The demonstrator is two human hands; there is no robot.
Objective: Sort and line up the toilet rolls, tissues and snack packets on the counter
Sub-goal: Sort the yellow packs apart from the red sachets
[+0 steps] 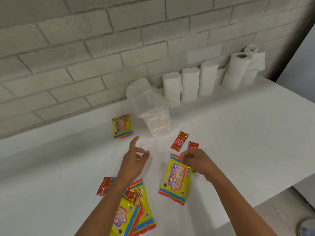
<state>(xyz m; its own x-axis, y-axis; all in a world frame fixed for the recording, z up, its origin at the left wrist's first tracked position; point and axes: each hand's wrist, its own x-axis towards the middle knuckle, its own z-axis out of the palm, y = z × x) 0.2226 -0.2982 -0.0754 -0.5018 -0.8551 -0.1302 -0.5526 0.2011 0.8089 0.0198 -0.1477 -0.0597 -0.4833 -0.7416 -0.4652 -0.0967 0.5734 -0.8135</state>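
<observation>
The right hand (196, 161) is pinching a yellow plastic wipes packet (176, 180) near the white counter's (238, 133) front edge; the left hand (134, 160) is hovering, fingers loosely spread.

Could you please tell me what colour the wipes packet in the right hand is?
Yellow wipes packet, pink-and-blue striped ends; head view.

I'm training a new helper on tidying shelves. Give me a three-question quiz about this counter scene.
1. True or false: the right hand pinches the top edge of a yellow wipes pack.
2. Where do the toilet rolls stand? A) along the brick wall B) at the counter's front edge C) on the floor
3. Fill in: the left hand holds ____.

Key: 1 true; 2 A; 3 nothing. The left hand hovers open over the counter, short of the far yellow pack.
</observation>
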